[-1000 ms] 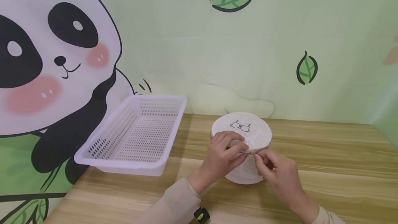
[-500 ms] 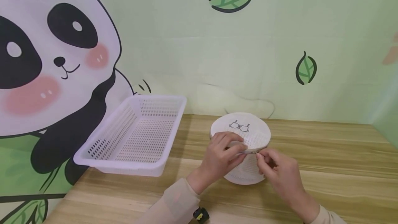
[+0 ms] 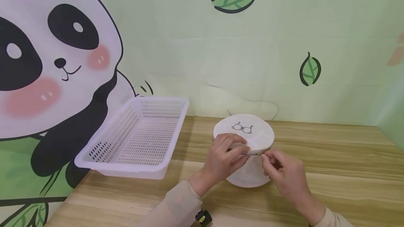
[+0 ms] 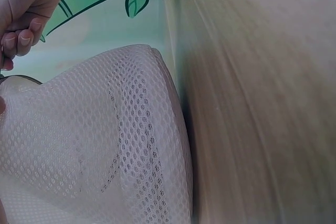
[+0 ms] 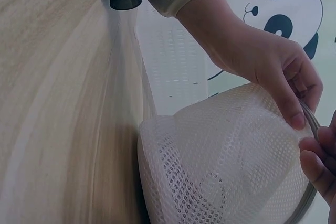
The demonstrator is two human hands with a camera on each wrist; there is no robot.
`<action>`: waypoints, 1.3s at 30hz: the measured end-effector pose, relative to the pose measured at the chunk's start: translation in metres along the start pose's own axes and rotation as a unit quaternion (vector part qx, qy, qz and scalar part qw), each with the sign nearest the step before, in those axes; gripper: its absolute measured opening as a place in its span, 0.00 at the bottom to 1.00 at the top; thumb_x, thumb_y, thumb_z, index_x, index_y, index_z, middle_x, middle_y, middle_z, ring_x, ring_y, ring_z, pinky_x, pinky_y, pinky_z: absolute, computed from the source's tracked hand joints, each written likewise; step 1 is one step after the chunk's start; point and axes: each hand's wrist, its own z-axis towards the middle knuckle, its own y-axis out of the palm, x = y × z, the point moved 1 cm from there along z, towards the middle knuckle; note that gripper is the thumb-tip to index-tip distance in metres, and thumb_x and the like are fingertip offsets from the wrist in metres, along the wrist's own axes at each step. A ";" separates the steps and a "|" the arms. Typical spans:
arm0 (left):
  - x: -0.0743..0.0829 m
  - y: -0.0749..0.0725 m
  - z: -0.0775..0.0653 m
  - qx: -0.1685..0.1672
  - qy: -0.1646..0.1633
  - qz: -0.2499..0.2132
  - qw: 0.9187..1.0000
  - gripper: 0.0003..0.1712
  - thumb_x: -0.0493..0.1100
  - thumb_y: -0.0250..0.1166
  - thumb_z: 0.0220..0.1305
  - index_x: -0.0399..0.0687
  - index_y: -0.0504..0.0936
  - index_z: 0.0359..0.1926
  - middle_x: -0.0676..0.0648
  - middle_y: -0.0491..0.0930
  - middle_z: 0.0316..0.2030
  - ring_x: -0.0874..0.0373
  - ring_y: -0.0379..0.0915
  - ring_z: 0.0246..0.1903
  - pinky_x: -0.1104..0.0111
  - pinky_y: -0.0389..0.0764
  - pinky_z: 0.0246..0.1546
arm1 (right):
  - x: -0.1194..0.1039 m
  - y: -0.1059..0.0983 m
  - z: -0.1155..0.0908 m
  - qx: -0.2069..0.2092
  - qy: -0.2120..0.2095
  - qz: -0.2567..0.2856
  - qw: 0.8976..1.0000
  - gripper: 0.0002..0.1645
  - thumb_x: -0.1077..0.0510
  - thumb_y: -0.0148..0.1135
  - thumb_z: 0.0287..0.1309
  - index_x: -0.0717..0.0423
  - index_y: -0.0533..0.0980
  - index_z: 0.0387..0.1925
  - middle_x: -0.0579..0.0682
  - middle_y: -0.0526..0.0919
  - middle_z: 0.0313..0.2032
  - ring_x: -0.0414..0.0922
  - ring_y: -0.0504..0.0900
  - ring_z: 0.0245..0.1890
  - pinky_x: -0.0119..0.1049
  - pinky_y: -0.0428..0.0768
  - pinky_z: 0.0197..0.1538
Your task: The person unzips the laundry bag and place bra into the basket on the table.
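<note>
A white mesh laundry bag, round and drum-like with a pair of glasses drawn on its flat lid, stands upright on the wooden table. My left hand holds the near left of its upper rim, fingers over the lid and thumb below the grey zip. At the near right of that rim, thumb and forefinger of my right hand pinch the small zip pull, mostly hidden by the fingertips. The left wrist view shows the bag's mesh side close up, with the right hand above it.
A white plastic basket with slotted walls stands on the table to the left. Behind the table hangs a green backdrop with a panda and leaves. A black wrist device sits by the left sleeve.
My right hand has shifted slightly to the right along the rim with the zip pull. The left hand keeps its hold on the bag.
</note>
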 end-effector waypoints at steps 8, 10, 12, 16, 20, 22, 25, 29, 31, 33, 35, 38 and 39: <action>0.000 0.000 0.001 0.007 0.005 -0.001 1.000 0.09 0.42 0.75 0.49 0.51 0.82 0.30 0.51 0.81 0.38 0.57 0.77 0.41 0.67 0.77 0.48 | 0.001 -0.001 0.000 0.003 0.000 0.004 1.000 0.12 0.76 0.64 0.42 0.56 0.77 0.22 0.38 0.74 0.13 0.21 0.67 0.16 0.16 0.65 0.16; -0.001 0.000 0.000 0.008 0.005 -0.002 1.000 0.09 0.42 0.75 0.48 0.51 0.82 0.30 0.51 0.81 0.38 0.57 0.77 0.41 0.67 0.77 0.48 | 0.001 -0.001 0.000 0.003 0.000 0.004 1.000 0.12 0.76 0.64 0.42 0.56 0.77 0.22 0.37 0.74 0.13 0.21 0.67 0.16 0.16 0.66 0.16; -0.001 0.000 0.000 0.007 0.005 -0.002 1.000 0.09 0.43 0.75 0.48 0.51 0.82 0.30 0.52 0.81 0.38 0.57 0.77 0.41 0.67 0.77 0.48 | 0.001 -0.001 0.000 0.003 0.001 0.004 1.000 0.12 0.75 0.64 0.42 0.56 0.77 0.22 0.37 0.74 0.13 0.21 0.67 0.16 0.16 0.66 0.16; -0.001 0.000 0.000 0.011 0.004 -0.003 1.000 0.09 0.42 0.75 0.48 0.51 0.81 0.30 0.52 0.81 0.38 0.57 0.78 0.41 0.68 0.77 0.48 | 0.001 -0.001 0.001 0.004 0.000 0.007 1.000 0.12 0.76 0.63 0.42 0.56 0.77 0.22 0.38 0.74 0.13 0.21 0.67 0.15 0.16 0.66 0.16; -0.002 0.000 -0.001 0.015 0.004 -0.008 1.000 0.10 0.42 0.74 0.48 0.50 0.81 0.31 0.51 0.81 0.38 0.56 0.78 0.41 0.68 0.77 0.47 | 0.002 -0.002 0.001 0.002 0.000 0.010 1.000 0.12 0.76 0.63 0.43 0.57 0.77 0.22 0.39 0.74 0.13 0.22 0.67 0.15 0.17 0.66 0.16; -0.003 0.000 -0.001 0.016 0.004 -0.011 1.000 0.10 0.41 0.74 0.48 0.50 0.81 0.31 0.51 0.81 0.38 0.56 0.78 0.41 0.68 0.77 0.47 | 0.002 -0.002 0.001 0.001 0.003 0.011 1.000 0.11 0.75 0.63 0.44 0.57 0.76 0.22 0.39 0.74 0.13 0.22 0.68 0.15 0.17 0.67 0.16; -0.004 0.000 -0.001 0.017 0.003 -0.013 1.000 0.10 0.41 0.75 0.48 0.50 0.81 0.30 0.51 0.82 0.38 0.56 0.78 0.41 0.68 0.77 0.47 | 0.002 -0.003 0.002 0.001 0.006 0.012 1.000 0.11 0.75 0.63 0.44 0.58 0.76 0.22 0.39 0.74 0.13 0.22 0.68 0.15 0.17 0.67 0.16; -0.004 0.000 -0.001 0.019 0.004 -0.014 1.000 0.10 0.41 0.74 0.48 0.50 0.81 0.30 0.51 0.82 0.37 0.56 0.78 0.41 0.68 0.77 0.47 | 0.004 -0.003 0.002 0.001 0.012 0.006 1.000 0.10 0.75 0.63 0.44 0.59 0.76 0.22 0.40 0.74 0.14 0.22 0.68 0.15 0.17 0.68 0.16; -0.005 -0.001 -0.001 0.020 0.004 -0.015 1.000 0.10 0.41 0.74 0.48 0.50 0.81 0.30 0.51 0.82 0.37 0.56 0.78 0.41 0.68 0.78 0.47 | 0.005 -0.003 0.003 -0.001 0.018 0.002 1.000 0.10 0.75 0.63 0.45 0.59 0.76 0.23 0.40 0.74 0.14 0.22 0.68 0.15 0.17 0.68 0.16; -0.006 -0.001 -0.001 0.022 0.004 -0.016 1.000 0.10 0.41 0.74 0.48 0.49 0.81 0.30 0.51 0.82 0.37 0.56 0.78 0.40 0.68 0.78 0.47 | 0.005 -0.003 0.003 -0.002 0.023 0.001 1.000 0.09 0.75 0.63 0.45 0.59 0.77 0.23 0.40 0.74 0.14 0.22 0.68 0.15 0.17 0.68 0.16; -0.006 -0.001 -0.001 0.021 0.003 -0.018 1.000 0.09 0.41 0.74 0.48 0.49 0.81 0.30 0.51 0.82 0.37 0.56 0.78 0.40 0.68 0.78 0.46 | 0.006 -0.004 0.003 -0.002 0.026 0.000 1.000 0.09 0.75 0.63 0.45 0.60 0.77 0.23 0.40 0.74 0.14 0.22 0.68 0.15 0.17 0.69 0.16; -0.007 -0.002 0.000 0.020 0.003 -0.021 1.000 0.09 0.41 0.74 0.48 0.49 0.81 0.30 0.50 0.82 0.38 0.56 0.78 0.40 0.68 0.77 0.45 | 0.007 -0.004 0.004 -0.001 0.025 0.000 1.000 0.09 0.75 0.63 0.46 0.60 0.77 0.23 0.40 0.74 0.14 0.22 0.68 0.15 0.17 0.69 0.17; -0.007 -0.002 0.000 0.019 0.003 -0.023 1.000 0.09 0.41 0.74 0.48 0.49 0.81 0.30 0.50 0.82 0.38 0.56 0.78 0.40 0.68 0.77 0.45 | 0.007 -0.005 0.004 0.001 0.025 -0.002 1.000 0.09 0.75 0.63 0.46 0.60 0.78 0.23 0.40 0.74 0.14 0.22 0.68 0.15 0.17 0.69 0.17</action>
